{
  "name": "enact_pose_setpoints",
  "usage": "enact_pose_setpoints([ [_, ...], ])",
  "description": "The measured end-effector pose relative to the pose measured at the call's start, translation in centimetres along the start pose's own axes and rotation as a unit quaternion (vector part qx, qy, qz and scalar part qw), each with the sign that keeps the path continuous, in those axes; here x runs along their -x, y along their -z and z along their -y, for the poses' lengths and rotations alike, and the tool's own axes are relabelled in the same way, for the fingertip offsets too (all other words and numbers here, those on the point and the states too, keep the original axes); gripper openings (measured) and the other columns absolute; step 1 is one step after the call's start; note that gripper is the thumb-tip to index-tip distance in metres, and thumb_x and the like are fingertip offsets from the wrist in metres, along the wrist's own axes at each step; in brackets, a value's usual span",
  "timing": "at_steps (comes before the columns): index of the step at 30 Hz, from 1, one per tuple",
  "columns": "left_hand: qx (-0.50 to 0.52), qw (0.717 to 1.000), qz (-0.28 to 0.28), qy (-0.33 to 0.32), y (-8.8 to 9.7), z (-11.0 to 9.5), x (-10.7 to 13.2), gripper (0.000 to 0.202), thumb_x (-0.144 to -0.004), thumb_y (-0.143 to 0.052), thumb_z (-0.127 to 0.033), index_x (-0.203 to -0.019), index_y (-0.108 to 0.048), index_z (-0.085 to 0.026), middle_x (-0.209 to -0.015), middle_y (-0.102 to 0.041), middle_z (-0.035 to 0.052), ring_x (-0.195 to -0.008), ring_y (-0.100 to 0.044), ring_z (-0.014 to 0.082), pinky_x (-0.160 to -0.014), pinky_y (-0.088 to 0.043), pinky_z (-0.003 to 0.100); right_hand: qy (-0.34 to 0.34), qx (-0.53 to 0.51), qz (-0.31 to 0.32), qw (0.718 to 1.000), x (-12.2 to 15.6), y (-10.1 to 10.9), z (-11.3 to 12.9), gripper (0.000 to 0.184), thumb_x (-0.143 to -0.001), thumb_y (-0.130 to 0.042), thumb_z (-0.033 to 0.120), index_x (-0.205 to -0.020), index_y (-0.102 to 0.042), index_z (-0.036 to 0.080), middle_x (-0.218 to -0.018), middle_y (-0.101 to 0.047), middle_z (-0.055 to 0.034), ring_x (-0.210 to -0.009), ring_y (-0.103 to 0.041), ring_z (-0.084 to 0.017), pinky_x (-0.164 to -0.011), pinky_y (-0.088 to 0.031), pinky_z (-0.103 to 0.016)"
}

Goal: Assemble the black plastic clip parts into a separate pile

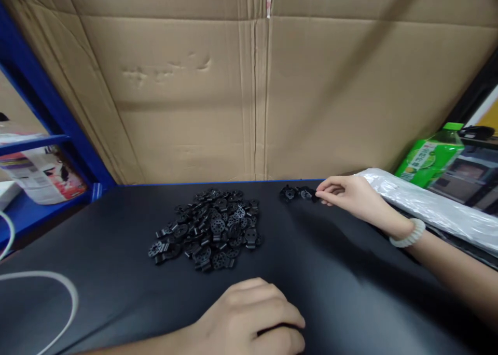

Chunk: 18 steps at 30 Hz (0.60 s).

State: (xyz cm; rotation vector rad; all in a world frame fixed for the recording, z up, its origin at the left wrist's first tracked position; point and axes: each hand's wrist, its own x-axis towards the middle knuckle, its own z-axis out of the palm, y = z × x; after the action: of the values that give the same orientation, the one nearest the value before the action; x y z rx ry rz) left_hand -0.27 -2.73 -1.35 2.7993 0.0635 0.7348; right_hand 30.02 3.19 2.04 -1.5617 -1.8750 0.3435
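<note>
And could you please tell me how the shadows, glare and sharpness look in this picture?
Head view: the bare right hand and forearm cast a dark shadow on the black tabletop; head view: the crinkled silvery plastic package shows bright glints; head view: some holes are readable in the heap of small black plastic parts.

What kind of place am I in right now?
Probably a makeshift work corner in a workshop or storeroom: a heap of small black parts sits on a dark tabletop, creased cardboard walls off the back, and a blue frame with shelving stands at left.
</note>
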Motion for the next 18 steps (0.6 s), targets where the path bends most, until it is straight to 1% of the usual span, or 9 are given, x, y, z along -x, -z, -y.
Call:
enact_pose_setpoints([
  [2, 0.0, 1.0, 0.005, 0.009, 0.0, 0.0, 0.0, 0.018, -0.095, -0.045, -0.016, -0.102, -0.062, -0.014, -0.103, -0.072, 0.0088, -0.089, -0.065, 0.0186, -0.081, -0.051, 0.029, -0.05, -0.137, 0.062, 0.987, 0.4, 0.0, 0.5, 0.024, -0.076, -0.069, 0.035, -0.092, -0.066, 0.017, -0.082, -0.074, -0.0065, -0.075, -0.07, -0.02, -0.067, -0.057, -0.03],
  [4, 0.002, 1.0, 0.012, 0.019, 0.1, 0.0, -0.1, 0.019, -0.091, -0.047, -0.012, -0.103, -0.062, -0.014, -0.104, -0.071, 0.0093, -0.089, -0.065, 0.0194, -0.082, -0.051, 0.03, -0.088, -0.218, 0.079, 0.969, 0.5, -0.5, 0.7, 0.027, -0.073, -0.072, 0.036, -0.09, -0.065, 0.016, -0.081, -0.074, -0.0079, -0.076, -0.07, -0.021, -0.062, -0.057, -0.028],
  [7, 0.008, 0.999, 0.016, 0.027, 0.2, 0.0, -0.3, 0.021, -0.09, -0.047, -0.009, -0.102, -0.063, -0.014, -0.104, -0.071, 0.0094, -0.086, -0.065, 0.0194, -0.078, -0.052, 0.03, -0.146, -0.294, 0.044, 0.943, 0.5, -1.6, 0.5, 0.027, -0.073, -0.073, 0.038, -0.075, -0.061, 0.014, -0.067, -0.07, -0.0075, -0.061, -0.068, -0.016, -0.05, -0.052, -0.022],
  [10, 0.024, 0.999, 0.007, 0.031, 0.2, -0.1, -0.4, 0.022, -0.088, -0.048, -0.008, -0.102, -0.063, -0.014, -0.102, -0.072, 0.0101, -0.084, -0.065, 0.0193, -0.076, -0.053, 0.03, -0.17, -0.352, 0.026, 0.92, 0.5, -2.1, 0.6, 0.031, -0.074, -0.071, 0.041, -0.068, -0.055, 0.015, -0.062, -0.064, -0.0033, -0.052, -0.059, -0.009, -0.044, -0.044, -0.017],
  [13, 0.064, 0.996, -0.045, 0.046, 0.1, -0.3, -0.2, 0.029, -0.083, -0.049, 0.0, -0.104, -0.063, -0.013, -0.098, -0.072, 0.0101, -0.082, -0.066, 0.0174, -0.075, -0.053, 0.028, -0.165, -0.391, 0.009, 0.906, 0.9, -2.4, 1.5, 0.03, -0.079, -0.065, 0.042, -0.072, -0.052, 0.016, -0.063, -0.057, 0.0007, -0.053, -0.053, -0.006, -0.041, -0.037, -0.014],
  [15, 0.1, 0.985, -0.108, 0.092, -0.2, -0.3, -0.2, 0.033, -0.08, -0.051, 0.002, -0.106, -0.063, -0.014, -0.093, -0.071, 0.008, -0.08, -0.066, 0.0155, -0.076, -0.053, 0.025, -0.147, -0.41, 0.012, 0.9, 1.6, -2.7, 2.7, 0.028, -0.082, -0.063, 0.042, -0.077, -0.053, 0.016, -0.068, -0.058, 0.0, -0.058, -0.055, -0.008, -0.043, -0.037, -0.015],
  [16, 0.124, 0.973, -0.142, 0.133, -0.4, -0.2, -0.2, 0.034, -0.08, -0.052, 0.001, -0.108, -0.062, -0.015, -0.092, -0.071, 0.0069, -0.079, -0.066, 0.0147, -0.076, -0.054, 0.025, -0.128, -0.409, 0.021, 0.903, 2.1, -3.0, 3.4, 0.026, -0.083, -0.063, 0.041, -0.08, -0.054, 0.017, -0.07, -0.058, -0.0007, -0.06, -0.056, -0.009, -0.044, -0.039, -0.016],
  [17, 0.155, 0.955, -0.171, 0.186, -0.6, -0.1, -0.3, 0.033, -0.081, -0.053, -0.002, -0.11, -0.061, -0.016, -0.091, -0.071, 0.0063, -0.078, -0.067, 0.0144, -0.075, -0.054, 0.025, -0.103, -0.391, 0.034, 0.914, 2.7, -3.3, 4.2, 0.024, -0.084, -0.062, 0.039, -0.082, -0.055, 0.017, -0.07, -0.059, -0.0009, -0.06, -0.056, -0.01, -0.045, -0.041, -0.017],
  [18, 0.195, 0.929, -0.193, 0.247, -0.7, 0.1, -0.4, 0.031, -0.082, -0.055, -0.006, -0.111, -0.06, -0.016, -0.092, -0.07, 0.0063, -0.077, -0.067, 0.0144, -0.074, -0.055, 0.026, -0.067, -0.36, 0.041, 0.93, 3.4, -3.6, 5.0, 0.021, -0.084, -0.062, 0.038, -0.084, -0.055, 0.017, -0.068, -0.058, 0.0, -0.056, -0.054, -0.01, -0.046, -0.042, -0.019],
])
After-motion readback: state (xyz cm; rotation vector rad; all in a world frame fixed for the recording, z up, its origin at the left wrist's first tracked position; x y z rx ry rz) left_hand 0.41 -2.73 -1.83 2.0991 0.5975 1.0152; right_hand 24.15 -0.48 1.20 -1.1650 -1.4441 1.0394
